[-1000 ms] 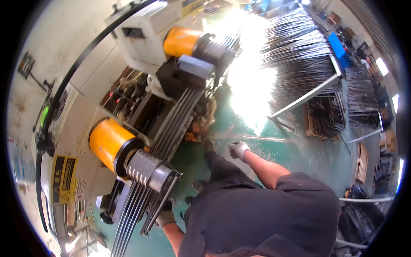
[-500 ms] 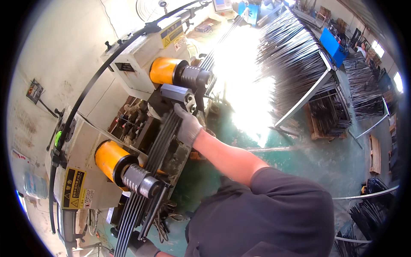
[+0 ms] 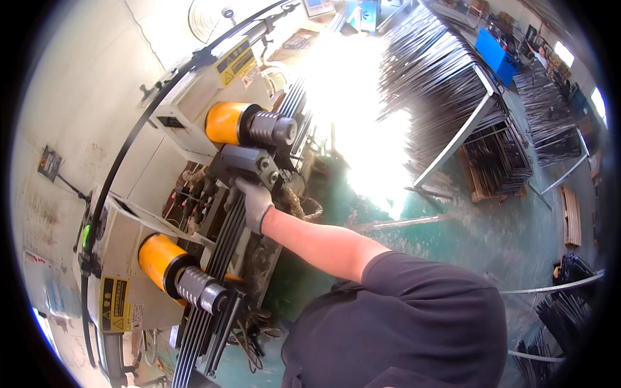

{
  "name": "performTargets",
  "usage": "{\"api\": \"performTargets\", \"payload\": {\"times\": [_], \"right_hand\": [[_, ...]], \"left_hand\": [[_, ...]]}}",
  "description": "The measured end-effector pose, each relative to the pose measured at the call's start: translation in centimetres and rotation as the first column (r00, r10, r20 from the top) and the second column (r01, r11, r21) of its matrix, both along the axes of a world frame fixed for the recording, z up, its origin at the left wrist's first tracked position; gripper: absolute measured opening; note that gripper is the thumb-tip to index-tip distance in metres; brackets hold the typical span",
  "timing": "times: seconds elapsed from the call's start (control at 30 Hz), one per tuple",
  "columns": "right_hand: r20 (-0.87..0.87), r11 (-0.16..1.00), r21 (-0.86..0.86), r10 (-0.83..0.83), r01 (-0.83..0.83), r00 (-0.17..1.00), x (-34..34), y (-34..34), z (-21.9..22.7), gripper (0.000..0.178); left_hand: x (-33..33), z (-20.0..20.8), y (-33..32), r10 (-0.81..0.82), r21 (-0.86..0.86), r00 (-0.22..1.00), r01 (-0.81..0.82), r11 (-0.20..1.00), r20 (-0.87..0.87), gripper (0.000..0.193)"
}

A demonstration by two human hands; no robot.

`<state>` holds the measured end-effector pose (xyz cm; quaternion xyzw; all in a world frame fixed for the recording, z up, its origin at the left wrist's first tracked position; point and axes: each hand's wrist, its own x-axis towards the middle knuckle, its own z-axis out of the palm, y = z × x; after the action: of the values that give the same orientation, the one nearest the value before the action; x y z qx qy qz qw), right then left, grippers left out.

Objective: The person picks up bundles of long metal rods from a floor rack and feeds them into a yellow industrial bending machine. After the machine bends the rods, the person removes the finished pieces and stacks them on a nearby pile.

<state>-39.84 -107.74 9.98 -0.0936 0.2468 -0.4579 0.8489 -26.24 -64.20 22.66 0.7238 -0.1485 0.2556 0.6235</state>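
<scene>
My right hand (image 3: 257, 204), in a pale glove, is closed around a bundle of long dark metal bars (image 3: 228, 240). Its fingers reach over the far side of the bars, just below a grey metal block (image 3: 248, 161) on the machine. The bars lie side by side and run down to the lower left, passing beneath a ribbed steel roller (image 3: 202, 289) with a yellow sleeve (image 3: 162, 260). A second yellow sleeve (image 3: 226, 123) with a ribbed roller (image 3: 272, 128) sits above the block. My left hand is out of the picture.
A black hose (image 3: 123, 158) arches over the machine housing (image 3: 187, 107). Behind the glare, a metal rack (image 3: 462, 139) holds many thin dark rods. A blue panel (image 3: 495, 57) and a wooden pallet (image 3: 570, 216) stand at the right. Cables (image 3: 254, 352) hang below the near roller.
The whole view has shifted, with the machine lower and further left. My right hand stays on the bars near the block. My left hand, earlier at the lower edge by the bars, has left view.
</scene>
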Motion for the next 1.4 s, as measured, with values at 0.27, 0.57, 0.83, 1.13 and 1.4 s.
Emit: {"api": "performTargets", "payload": {"times": [0.27,0.57,0.83,1.13,1.4], "right_hand": [[0.005,0.994,0.107,-0.002,0.001,1.000,0.0,-0.4,0.4,0.016],[0.026,0.995,0.100,0.013,-0.016,1.000,0.0,-0.3,0.2,0.017],[0.002,0.999,0.044,-0.022,0.022,1.000,0.4,-0.8,-0.8,0.018],[0.050,0.997,0.076,0.000,-0.004,0.999,0.4,-0.5,-0.4,0.016],[0.107,0.999,0.046,-0.004,-0.001,0.994,0.1,-0.4,-0.5,0.016]], "left_hand": [[0.6,6.2,-2.3,-0.040,0.019,0.992,0.038,0.999,0.123,0.023],[1.8,12.0,-4.4,-0.111,0.046,0.974,0.104,0.994,0.198,0.023],[1.7,16.4,-11.5,-0.193,0.165,0.977,0.176,0.970,0.088,0.035],[0.5,18.7,-18.5,-0.293,0.521,0.949,0.194,0.831,0.113,0.043],[0.0,17.9,-18.9,-0.380,0.431,0.908,0.276,0.859,0.177,0.046]]}}
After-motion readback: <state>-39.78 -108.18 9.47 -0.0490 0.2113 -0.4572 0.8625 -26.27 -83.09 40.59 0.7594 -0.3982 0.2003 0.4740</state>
